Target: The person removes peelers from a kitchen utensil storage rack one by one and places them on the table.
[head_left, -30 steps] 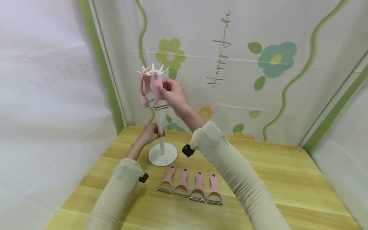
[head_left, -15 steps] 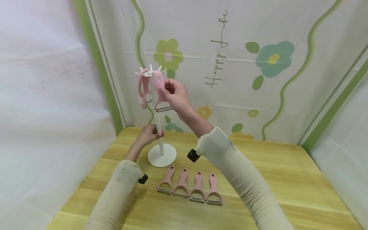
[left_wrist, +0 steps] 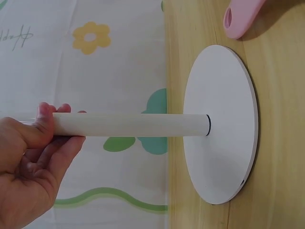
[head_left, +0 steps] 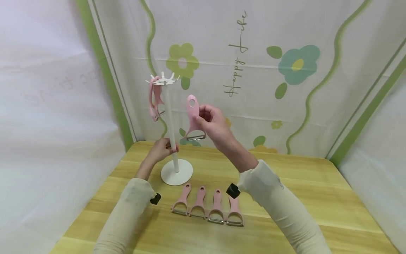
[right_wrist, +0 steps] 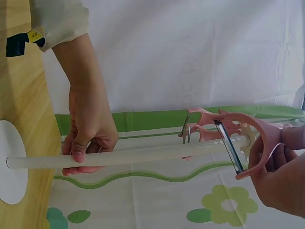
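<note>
My left hand (head_left: 159,151) grips the pole of a white stand (head_left: 169,118) a little above its round base (head_left: 176,179); in the left wrist view thumb and fingers (left_wrist: 61,155) wrap the pole. White hooks (head_left: 164,81) ring the stand's top. Two pink peelers (head_left: 153,100) hang at their left side. To the right of the pole, my right hand (head_left: 219,126) pinches another pink peeler (head_left: 192,111) by its handle, in the air, hole end up and blade down. The right wrist view shows its metal blade (right_wrist: 229,147) close up.
Several pink peelers (head_left: 199,204) lie in a row on the wooden table (head_left: 295,204), handles pointing away; the rightmost is partly hidden behind a black wrist camera (head_left: 233,191). A printed curtain (head_left: 203,46) closes the back and sides.
The peeler in my right hand has moved away from the hooks, rightward and down. My left hand keeps its hold on the pole. The view has shifted slightly.
</note>
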### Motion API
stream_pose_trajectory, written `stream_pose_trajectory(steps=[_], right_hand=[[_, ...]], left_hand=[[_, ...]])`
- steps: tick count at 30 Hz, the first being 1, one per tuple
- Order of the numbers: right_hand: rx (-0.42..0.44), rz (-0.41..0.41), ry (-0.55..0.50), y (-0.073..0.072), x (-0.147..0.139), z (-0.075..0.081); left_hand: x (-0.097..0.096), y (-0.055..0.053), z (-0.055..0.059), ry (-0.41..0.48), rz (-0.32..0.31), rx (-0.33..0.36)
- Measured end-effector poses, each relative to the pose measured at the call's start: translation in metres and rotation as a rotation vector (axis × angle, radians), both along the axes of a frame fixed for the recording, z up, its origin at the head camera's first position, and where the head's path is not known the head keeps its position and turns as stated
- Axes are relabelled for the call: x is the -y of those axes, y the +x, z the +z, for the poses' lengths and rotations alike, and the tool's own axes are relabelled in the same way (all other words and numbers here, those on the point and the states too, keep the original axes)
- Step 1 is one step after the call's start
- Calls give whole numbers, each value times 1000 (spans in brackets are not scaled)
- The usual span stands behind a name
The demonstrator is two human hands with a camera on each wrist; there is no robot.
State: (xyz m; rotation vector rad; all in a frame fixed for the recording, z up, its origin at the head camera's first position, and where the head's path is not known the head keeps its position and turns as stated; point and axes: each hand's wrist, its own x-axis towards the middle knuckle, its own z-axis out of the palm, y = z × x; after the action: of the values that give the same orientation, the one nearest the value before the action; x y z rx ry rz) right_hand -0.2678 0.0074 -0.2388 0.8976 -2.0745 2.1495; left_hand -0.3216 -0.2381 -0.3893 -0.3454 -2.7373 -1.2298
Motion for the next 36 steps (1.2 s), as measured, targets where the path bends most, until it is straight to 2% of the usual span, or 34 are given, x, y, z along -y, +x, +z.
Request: stream_pose_trajectory(steps=[13,17,22,36], right_hand=[[21,1,8,15,-32,-17],[53,-6,16,19,-42,-22],[90,-15,1,24,-53,-27],[109,-29,-8,36,-81,-43]], left_hand=[[1,3,1,13,16,28],[0,4,2,19,13,41],[-1,1,1,4,16,38],[0,1,1,9,14,38]])
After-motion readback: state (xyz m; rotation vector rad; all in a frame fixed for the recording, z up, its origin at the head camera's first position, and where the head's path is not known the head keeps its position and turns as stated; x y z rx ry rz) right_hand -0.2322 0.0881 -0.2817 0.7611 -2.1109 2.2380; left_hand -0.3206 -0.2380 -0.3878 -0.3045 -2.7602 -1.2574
